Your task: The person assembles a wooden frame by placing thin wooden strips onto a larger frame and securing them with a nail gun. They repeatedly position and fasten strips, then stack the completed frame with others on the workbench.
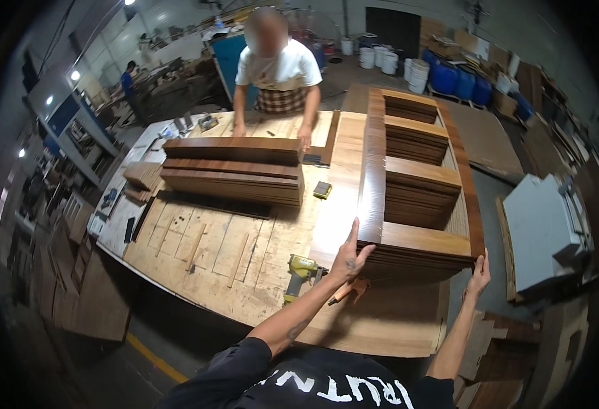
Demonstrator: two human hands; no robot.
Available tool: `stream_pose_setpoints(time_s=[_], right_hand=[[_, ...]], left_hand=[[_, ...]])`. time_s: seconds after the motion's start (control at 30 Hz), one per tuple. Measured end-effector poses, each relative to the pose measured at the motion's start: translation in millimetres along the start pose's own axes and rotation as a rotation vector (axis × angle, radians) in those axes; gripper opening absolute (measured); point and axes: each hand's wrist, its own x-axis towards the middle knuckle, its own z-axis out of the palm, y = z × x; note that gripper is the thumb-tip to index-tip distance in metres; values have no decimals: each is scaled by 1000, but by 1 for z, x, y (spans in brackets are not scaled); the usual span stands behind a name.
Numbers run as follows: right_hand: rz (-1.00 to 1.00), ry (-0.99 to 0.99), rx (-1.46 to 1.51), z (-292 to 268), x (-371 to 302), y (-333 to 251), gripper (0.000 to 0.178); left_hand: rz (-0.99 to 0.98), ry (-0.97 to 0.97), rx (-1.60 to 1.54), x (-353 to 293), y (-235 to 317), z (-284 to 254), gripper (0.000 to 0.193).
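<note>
A tall stack of brown ladder-shaped wooden frames [374,157], with several crosspieces, lies at the right side of the workbench. My left hand [349,261] holds its near left corner, fingers along the side and thumb pointing right. At the near right corner, my right hand [477,276] grips the outer edge with fingers pointing up. Below my left wrist sits a yellow-green nail gun [301,273]. An orange tool [358,289], partly hidden by my left forearm, lies beside it; its kind is unclear.
Across the workbench [197,273] a person [279,75] has both hands near a pile of brown boards [231,180]. A yellow tape measure [322,189] lies between the two stacks. Thin wooden strips [196,247] rest on the bench. A white cabinet-like box [541,218] stands at right.
</note>
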Motion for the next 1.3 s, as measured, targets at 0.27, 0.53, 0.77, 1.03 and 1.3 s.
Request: stream_pose_setpoints(time_s=[0.27, 0.53, 0.77, 1.03, 1.3], right_hand=[[297, -261, 324, -29, 56, 16, 77], [550, -676, 548, -15, 72, 8, 79], [467, -498, 496, -12, 68, 14, 77], [181, -125, 450, -19, 27, 70, 79], [71, 8, 138, -23, 41, 98, 36]], left_hand=[[-377, -52, -782, 38, -12, 0, 104], [-539, -199, -687, 49, 0, 0, 109], [-464, -197, -638, 54, -9, 3, 107], [-8, -99, -276, 7, -35, 5, 102], [67, 96, -114, 10, -48, 17, 97]])
